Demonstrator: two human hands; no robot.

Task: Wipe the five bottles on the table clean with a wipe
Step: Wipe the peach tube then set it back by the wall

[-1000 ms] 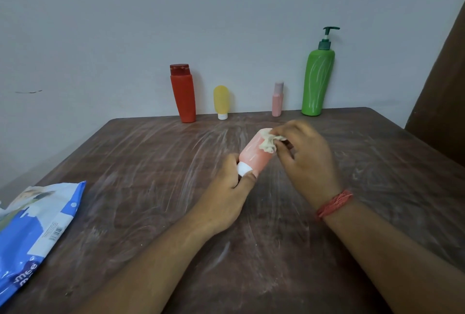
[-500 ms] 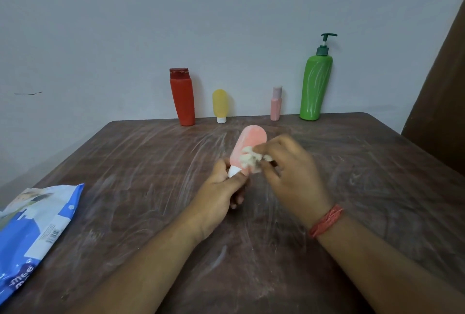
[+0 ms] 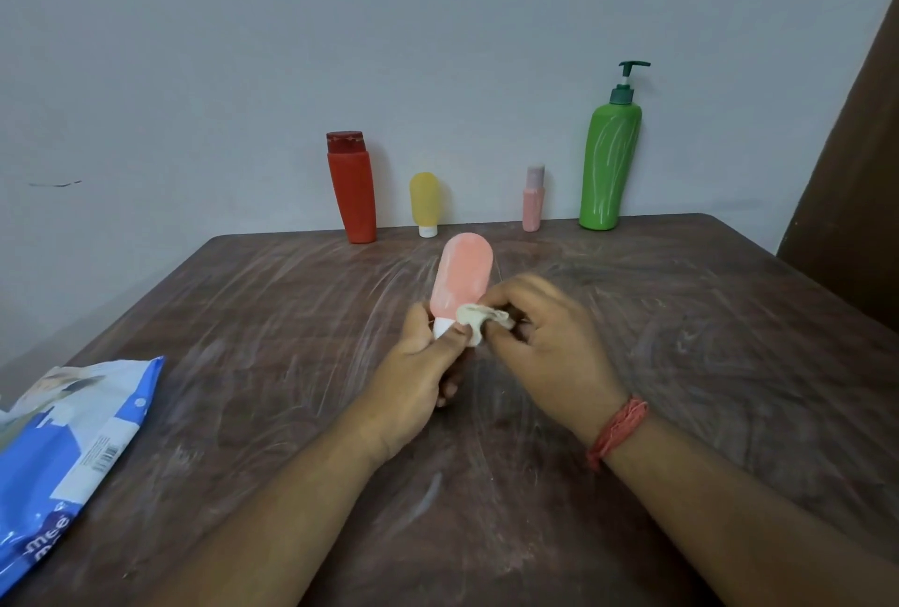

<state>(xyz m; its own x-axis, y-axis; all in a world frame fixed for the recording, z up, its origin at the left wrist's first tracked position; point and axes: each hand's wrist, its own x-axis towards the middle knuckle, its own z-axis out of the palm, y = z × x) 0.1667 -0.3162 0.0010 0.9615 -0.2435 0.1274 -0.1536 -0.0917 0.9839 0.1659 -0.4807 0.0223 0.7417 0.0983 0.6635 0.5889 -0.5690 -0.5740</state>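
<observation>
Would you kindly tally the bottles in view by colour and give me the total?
Red bottle: 1
Yellow bottle: 1
Pink bottles: 2, the small one by the wall and the one held in the left hand
Green pump bottle: 1
Total: 5

Blue wipes packet [image 3: 63, 451] reads "mee", partly cut off

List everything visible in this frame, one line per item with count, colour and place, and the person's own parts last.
table: 1, dark brown, smeared white
red bottle: 1, back edge, leftmost
yellow tube: 1, right of red bottle
small pink bottle: 1, left of green bottle
green pump bottle: 1, back right
pink tube: 1, held, cap down
wipe: 1, off-white, crumpled, at tube's base
packet: 1, blue-white, near left
left hand: grips tube's cap end
right hand: pinches wipe; red wrist thread
</observation>
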